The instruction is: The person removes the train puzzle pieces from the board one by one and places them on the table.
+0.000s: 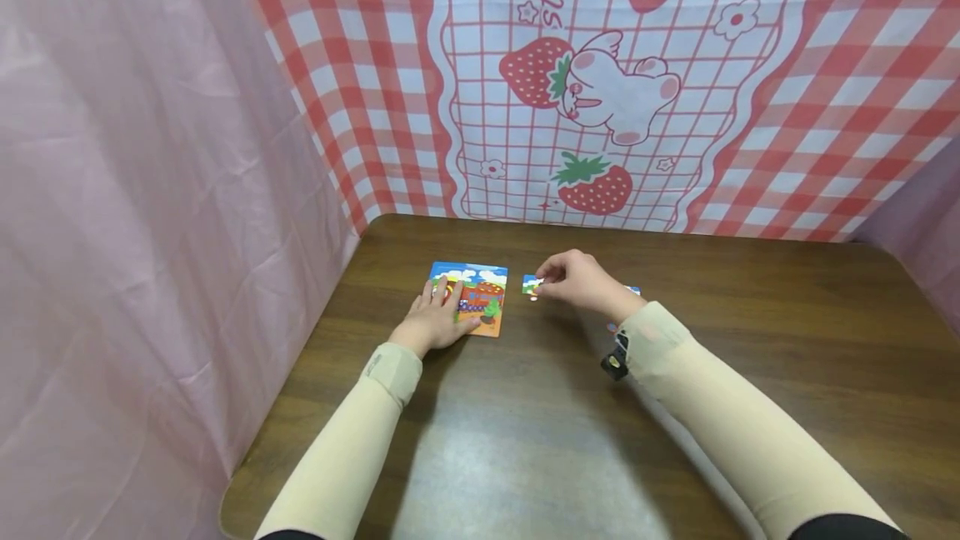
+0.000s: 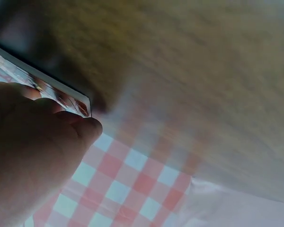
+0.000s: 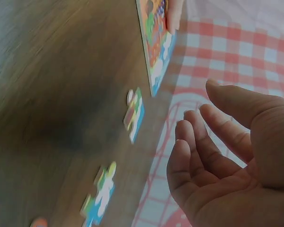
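Note:
A jigsaw board [image 1: 491, 277] with a colourful picture of sky, clouds and a green bush lies on the table. My left hand [image 1: 433, 323] rests on its left part with fingers spread. In the left wrist view, the board's edge [image 2: 78, 105] shows beside the fingers. Right of the board, a small puzzle piece [image 1: 529, 282] lies flat. My right hand [image 1: 581, 280] is just over that piece, fingers bent. The right wrist view shows thumb and fingers apart with nothing between them, and the piece [image 3: 135, 116] on the table.
Further puzzle pieces [image 3: 102, 195] lie on the brown wooden table [image 1: 510, 432], partly hidden behind my right wrist in the head view. A red checked cloth [image 1: 375, 65] hangs behind the table, and a pink curtain [image 1: 150, 190] hangs on the left.

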Available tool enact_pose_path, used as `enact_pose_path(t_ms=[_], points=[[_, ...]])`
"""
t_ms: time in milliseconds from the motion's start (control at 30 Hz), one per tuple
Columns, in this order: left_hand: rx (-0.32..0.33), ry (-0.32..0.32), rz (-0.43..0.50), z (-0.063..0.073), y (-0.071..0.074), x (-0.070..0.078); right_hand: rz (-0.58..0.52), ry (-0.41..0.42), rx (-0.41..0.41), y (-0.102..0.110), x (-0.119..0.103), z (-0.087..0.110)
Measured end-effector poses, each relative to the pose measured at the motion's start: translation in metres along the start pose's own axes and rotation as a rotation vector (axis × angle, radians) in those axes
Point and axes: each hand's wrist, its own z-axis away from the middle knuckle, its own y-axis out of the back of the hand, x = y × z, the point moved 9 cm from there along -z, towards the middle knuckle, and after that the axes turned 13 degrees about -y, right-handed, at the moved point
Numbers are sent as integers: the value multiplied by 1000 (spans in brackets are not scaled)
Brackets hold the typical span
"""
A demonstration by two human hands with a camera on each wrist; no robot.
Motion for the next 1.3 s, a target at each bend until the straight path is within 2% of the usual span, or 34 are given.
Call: enact_pose_path(t_ms=[200,400,800,967,1200,1300], points=[[-27,40,16,-7,-10,-17,-1,-7,-10,-19,-19,-18],[-30,54,16,-9,-14,-25,46,5,-21,-45,-38,-37],[-11,23,12,0,-8,-18,121,-40,-36,-87,-53,-68],[-4,9,1,0,-9,-20,168,-63,-46,-98,-58,-77],[-3,19,4,12,2,-9,250,-71,-58,-107,-64,-84],[-8,24,7,7,-3,-15,269,-75,-56,-110,-65,-88]])
